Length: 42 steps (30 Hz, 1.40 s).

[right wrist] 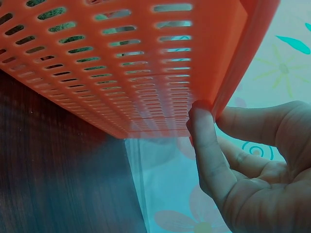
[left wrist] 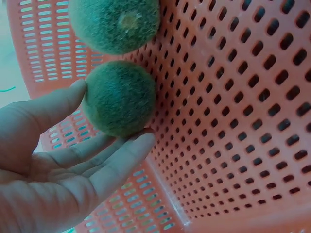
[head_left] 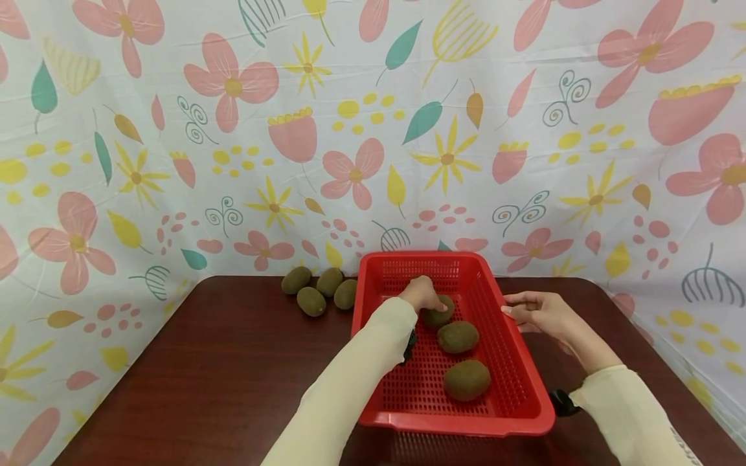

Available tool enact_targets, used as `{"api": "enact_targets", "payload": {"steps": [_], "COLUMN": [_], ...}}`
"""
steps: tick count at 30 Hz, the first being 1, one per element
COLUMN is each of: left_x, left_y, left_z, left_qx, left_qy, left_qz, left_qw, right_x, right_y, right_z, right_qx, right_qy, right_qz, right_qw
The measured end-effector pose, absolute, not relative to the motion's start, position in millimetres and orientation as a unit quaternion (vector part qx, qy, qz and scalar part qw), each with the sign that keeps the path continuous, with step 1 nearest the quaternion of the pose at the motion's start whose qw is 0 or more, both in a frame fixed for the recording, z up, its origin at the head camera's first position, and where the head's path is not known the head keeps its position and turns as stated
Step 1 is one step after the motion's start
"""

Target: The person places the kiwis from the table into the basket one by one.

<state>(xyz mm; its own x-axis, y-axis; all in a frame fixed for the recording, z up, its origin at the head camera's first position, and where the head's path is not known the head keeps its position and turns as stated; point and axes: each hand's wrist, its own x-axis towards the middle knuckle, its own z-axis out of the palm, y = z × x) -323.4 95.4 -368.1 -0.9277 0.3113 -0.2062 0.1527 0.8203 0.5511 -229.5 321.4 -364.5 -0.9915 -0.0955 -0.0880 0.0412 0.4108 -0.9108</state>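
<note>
In the head view a red perforated plastic basket [head_left: 402, 424] holds three brown kiwifruits. My left hand [head_left: 422, 294] reaches inside and grips the farthest kiwifruit [head_left: 440, 313] between thumb and fingers. Up close in the left wrist view, the thumb lies on one side of that kiwifruit [left wrist: 120, 99] and the fingertips curl against the other. Another kiwifruit [head_left: 458, 337] is right beside it, and the third kiwifruit [head_left: 467, 380] lies nearer the basket's front. On the right side my right hand [head_left: 539, 314] pinches the basket's rim [right wrist: 243, 58], thumb and fingers on either side.
Several more kiwifruits [head_left: 311, 301] lie in a group on the dark wooden table [head_left: 233, 369], left of the basket's far corner. Behind the table hangs a white curtain [head_left: 350, 162] printed with flowers and leaves.
</note>
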Motion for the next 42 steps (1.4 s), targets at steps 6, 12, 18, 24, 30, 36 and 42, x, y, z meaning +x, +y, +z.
{"api": "enact_targets", "payload": {"steps": [6,12,18,24,30,36,42], "left_x": [-326,-330,-339,-348,-354,-358,-394], "left_y": [90,81,71,47,10,-32,-80], "left_z": [-358,-347,-325,-302,-290,-290,-327], "left_qx": [0.121,0.114,0.141,0.161,0.127,0.091,0.1], "left_qy": [0.944,0.937,0.93,0.927,0.917,0.914,0.923], "left_qz": [0.282,0.315,0.325,0.332,0.379,0.395,0.366], "left_qw": [0.123,0.101,0.103,0.062,0.014,-0.008,-0.056], "right_x": [-230,-231,-231,-231,-231,-231,-231], "right_y": [322,321,322,322,322,323,322], "right_z": [-365,-365,-366,-367,-367,-366,-366], "right_qx": [-0.017,-0.017,-0.019,-0.016,-0.018,-0.019,-0.019], "right_qy": [0.839,0.842,0.841,0.843,0.843,0.842,0.84], "right_qz": [-0.54,-0.536,-0.537,-0.533,-0.533,-0.535,-0.537], "right_qw": [0.062,0.064,0.064,0.064,0.066,0.065,0.067]}}
